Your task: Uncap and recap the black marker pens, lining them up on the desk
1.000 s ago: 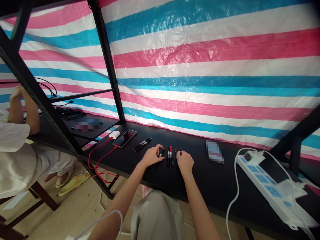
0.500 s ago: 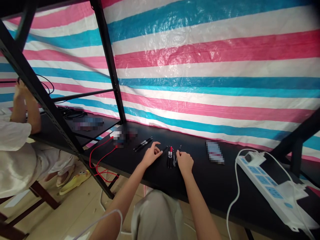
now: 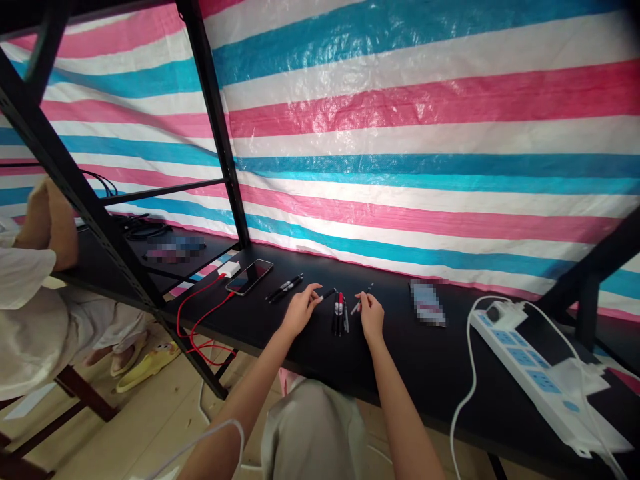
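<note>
My left hand (image 3: 301,309) rests on the black table (image 3: 430,373) with its fingertips pinching the end of a black pen (image 3: 327,294). My right hand (image 3: 372,315) is closed on a thin dark pen (image 3: 362,299) that points up and to the right. Between the two hands lies a small bunch of markers (image 3: 340,312), one with a red cap. Two more black pens (image 3: 284,288) lie left of my left hand.
A phone (image 3: 249,276) on a red cable with a white charger (image 3: 229,269) lies at the left. A blurred packet (image 3: 427,302) and a white power strip (image 3: 545,381) sit at the right. A black rack post (image 3: 215,120) stands behind. Another person (image 3: 35,287) sits at the left.
My left hand has opened from over a pen to a fingertip pinch on it. My right hand has lifted a thin pen and shifted slightly right and away.
</note>
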Motion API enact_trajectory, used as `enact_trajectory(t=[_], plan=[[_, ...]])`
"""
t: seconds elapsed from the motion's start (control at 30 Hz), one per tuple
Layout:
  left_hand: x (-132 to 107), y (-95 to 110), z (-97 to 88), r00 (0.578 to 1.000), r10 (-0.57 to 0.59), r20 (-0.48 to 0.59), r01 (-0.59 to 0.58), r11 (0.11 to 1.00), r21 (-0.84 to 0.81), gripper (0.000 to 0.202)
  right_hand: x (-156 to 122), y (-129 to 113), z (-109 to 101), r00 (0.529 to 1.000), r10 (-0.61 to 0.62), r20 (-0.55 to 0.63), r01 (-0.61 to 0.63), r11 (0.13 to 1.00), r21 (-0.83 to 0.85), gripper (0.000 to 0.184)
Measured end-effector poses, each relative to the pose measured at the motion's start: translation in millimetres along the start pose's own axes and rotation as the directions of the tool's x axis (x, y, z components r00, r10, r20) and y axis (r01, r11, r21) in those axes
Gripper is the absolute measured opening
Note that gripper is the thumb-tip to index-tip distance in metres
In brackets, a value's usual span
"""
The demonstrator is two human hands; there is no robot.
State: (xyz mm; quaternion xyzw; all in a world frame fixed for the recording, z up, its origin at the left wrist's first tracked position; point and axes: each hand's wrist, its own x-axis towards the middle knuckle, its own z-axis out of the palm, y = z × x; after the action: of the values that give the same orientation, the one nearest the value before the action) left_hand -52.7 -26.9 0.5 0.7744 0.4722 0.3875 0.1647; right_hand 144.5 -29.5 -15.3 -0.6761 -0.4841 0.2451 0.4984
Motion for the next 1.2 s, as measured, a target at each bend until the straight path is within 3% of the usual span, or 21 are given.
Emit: enact_trajectory(t=[0.13,0.27,0.53,0.8,1.2], plan=[[-0.5,1.3,0.4,0.999,0.036,0.017,-0.037,0.998,0.053,0.03,7.6,6.5,5.5,1.0,0.023,0.016,-0.028,0.883,0.469,0.049],[-0.9,1.6,2.2,0.998,0.044,0.043,-0.047,0.996,0.079,0.027,8.7,5.3,3.9,0.996,0.056,0.069,-0.087,0.78,0.619,0.047],[-1.3,6.7,0.5,0.996,0.055,0.071,-0.061,0.995,0.079,0.022,6.1,0.4,1.7,0.985,-0.014,0.172,-0.093,0.797,0.597,0.049],[-1.6,8.6,2.2,0.994,0.074,0.08,-0.082,0.991,0.103,0.021,6.4,1.2,1.8,0.988,-0.014,0.157,-0.082,0.806,0.587,0.052],[-2.2,5.8,5.4,0.973,0.216,0.086,-0.229,0.952,0.203,0.031,7.2,0.6,2.9,0.992,-0.008,0.125,-0.069,0.798,0.599,0.048]])
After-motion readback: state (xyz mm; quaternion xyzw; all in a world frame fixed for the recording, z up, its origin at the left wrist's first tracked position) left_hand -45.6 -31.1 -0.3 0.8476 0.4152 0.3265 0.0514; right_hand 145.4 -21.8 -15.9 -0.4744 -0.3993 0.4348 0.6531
